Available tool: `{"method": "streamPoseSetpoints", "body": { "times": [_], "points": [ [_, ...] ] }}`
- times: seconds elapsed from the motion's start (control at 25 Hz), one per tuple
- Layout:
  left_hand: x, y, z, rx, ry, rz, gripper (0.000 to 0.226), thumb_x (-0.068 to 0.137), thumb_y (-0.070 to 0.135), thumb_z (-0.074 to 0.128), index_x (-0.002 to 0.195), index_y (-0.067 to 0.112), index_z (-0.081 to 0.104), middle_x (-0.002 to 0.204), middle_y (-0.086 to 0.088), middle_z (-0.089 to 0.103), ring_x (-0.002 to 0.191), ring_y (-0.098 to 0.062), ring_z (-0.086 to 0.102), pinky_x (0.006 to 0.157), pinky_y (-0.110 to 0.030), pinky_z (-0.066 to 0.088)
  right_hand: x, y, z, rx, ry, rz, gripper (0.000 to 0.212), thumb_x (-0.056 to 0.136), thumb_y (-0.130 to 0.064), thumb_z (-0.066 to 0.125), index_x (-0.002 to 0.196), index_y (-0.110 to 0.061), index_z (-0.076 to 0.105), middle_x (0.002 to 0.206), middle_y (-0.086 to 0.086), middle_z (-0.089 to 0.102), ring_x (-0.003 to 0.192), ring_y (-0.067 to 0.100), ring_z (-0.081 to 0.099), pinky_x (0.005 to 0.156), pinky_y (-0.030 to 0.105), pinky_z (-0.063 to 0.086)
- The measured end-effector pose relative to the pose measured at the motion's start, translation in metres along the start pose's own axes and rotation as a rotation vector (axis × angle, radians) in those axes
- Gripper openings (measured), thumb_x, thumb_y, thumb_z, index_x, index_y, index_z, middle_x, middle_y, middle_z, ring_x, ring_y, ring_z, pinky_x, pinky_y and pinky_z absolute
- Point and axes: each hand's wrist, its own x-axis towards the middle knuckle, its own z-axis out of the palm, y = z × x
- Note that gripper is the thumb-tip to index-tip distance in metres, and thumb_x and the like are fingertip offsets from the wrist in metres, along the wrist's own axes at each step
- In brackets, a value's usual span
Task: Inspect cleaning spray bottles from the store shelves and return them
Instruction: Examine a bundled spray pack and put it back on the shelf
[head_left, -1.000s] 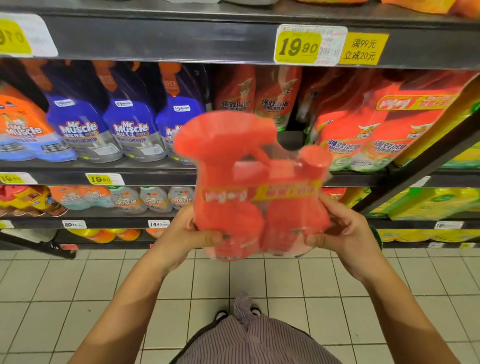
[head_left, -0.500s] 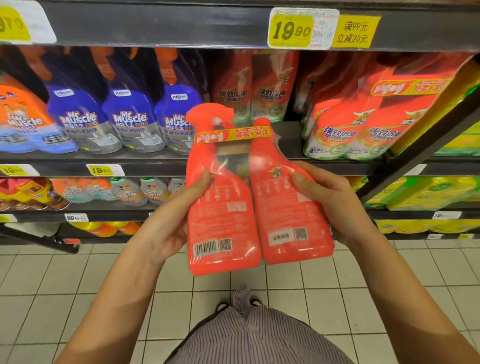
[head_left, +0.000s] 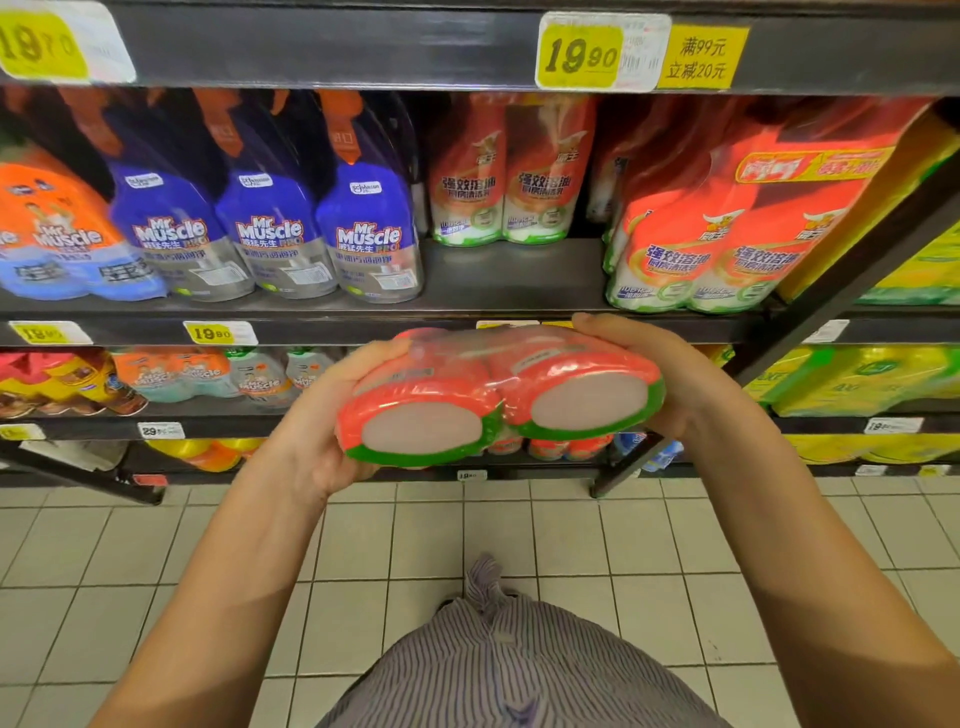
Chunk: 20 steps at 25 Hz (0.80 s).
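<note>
Tipped from upright to flat within half a second: twin pack (head_left: 498, 387), bases toward camera, apparently for a look underneath. Clasped at either end by left hand (head_left: 317, 428) and right hand (head_left: 667, 376), both curled round the wrap. Held clear of shelf (head_left: 498, 283), below its gap.

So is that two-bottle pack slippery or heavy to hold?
Probably a bit slippery: the twin pack is wrapped in shiny plastic. It is likely heavy for its size, since the left hand and the right hand both grip it. It looks stiff, and its flat bases should stand without rolling.
</note>
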Motion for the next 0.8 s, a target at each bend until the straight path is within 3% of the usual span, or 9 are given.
{"method": "streamPoseSetpoints", "body": {
  "times": [0.12,0.2,0.32,0.44,0.52,0.6,0.68,0.8],
  "points": [
    [-0.002,-0.004,0.000,-0.001,0.035,-0.053,0.031,0.080,0.035,0.058,0.063,0.017,0.078,0.065,-0.003,0.073,0.053,-0.017,0.069,0.048,-0.029,0.057,0.000,0.002,-0.001,-0.057,-0.004,0.050,0.025,0.095,-0.035,0.052,0.090,-0.014,0.064,0.064,-0.001,0.069,0.056,0.011,0.066,0.051,0.021,0.050],
    [-0.002,-0.005,0.000,-0.011,0.056,-0.070,0.033,0.079,0.034,0.060,0.059,0.015,0.077,0.063,-0.004,0.072,0.052,-0.017,0.069,0.046,-0.028,0.056,0.002,0.005,-0.002,-0.058,-0.007,0.067,0.023,0.095,-0.035,0.053,0.092,-0.014,0.063,0.065,-0.001,0.070,0.057,0.011,0.067,0.052,0.021,0.052],
    [-0.004,-0.006,-0.001,-0.025,0.051,-0.064,0.029,0.077,0.034,0.061,0.063,0.015,0.078,0.067,-0.005,0.073,0.055,-0.018,0.070,0.049,-0.030,0.058,0.002,0.007,-0.003,-0.088,-0.017,0.070,0.025,0.095,-0.035,0.053,0.089,-0.014,0.065,0.066,0.001,0.070,0.057,0.013,0.066,0.055,0.024,0.052],
    [-0.004,-0.009,-0.001,-0.048,0.049,-0.010,0.023,0.074,0.030,0.063,0.075,0.014,0.079,0.073,-0.007,0.074,0.059,-0.019,0.071,0.052,-0.030,0.059,0.000,0.010,-0.003,-0.135,-0.044,0.029,0.035,0.094,-0.035,0.053,0.071,-0.019,0.074,0.062,0.002,0.068,0.056,0.020,0.060,0.062,0.031,0.041],
    [-0.003,-0.015,0.001,-0.101,0.031,0.058,0.024,0.076,0.024,0.061,0.088,0.009,0.075,0.081,-0.011,0.075,0.067,-0.023,0.072,0.059,-0.034,0.060,0.000,0.013,-0.004,-0.167,-0.038,-0.037,0.028,0.096,-0.033,0.053,0.082,-0.021,0.074,0.071,0.001,0.072,0.063,0.019,0.067,0.062,0.029,0.050],
    [-0.006,-0.024,0.002,-0.147,0.007,0.113,0.023,0.078,0.020,0.060,0.086,0.008,0.077,0.085,-0.013,0.075,0.073,-0.026,0.073,0.063,-0.038,0.060,0.000,0.014,-0.007,-0.218,-0.054,-0.096,0.019,0.093,-0.034,0.059,0.101,-0.020,0.070,0.088,0.003,0.076,0.076,0.017,0.073,0.063,0.026,0.057],
    [-0.010,-0.034,0.003,-0.108,0.018,0.202,0.019,0.075,0.017,0.064,0.087,0.011,0.077,0.089,-0.011,0.074,0.078,-0.026,0.072,0.071,-0.040,0.060,0.000,0.015,-0.009,-0.279,-0.085,-0.109,0.038,0.080,-0.037,0.074,0.114,-0.023,0.066,0.102,0.003,0.075,0.089,0.021,0.073,0.070,0.030,0.059],
    [-0.015,-0.038,0.001,0.028,0.024,0.424,0.038,0.069,0.009,0.069,0.107,0.014,0.066,0.093,-0.006,0.072,0.082,-0.021,0.070,0.074,-0.034,0.059,-0.001,0.020,-0.005,-0.310,-0.036,-0.182,0.068,0.058,-0.030,0.089,0.120,-0.022,0.061,0.105,0.001,0.074,0.093,0.022,0.072,0.074,0.037,0.058]
  ]
}}
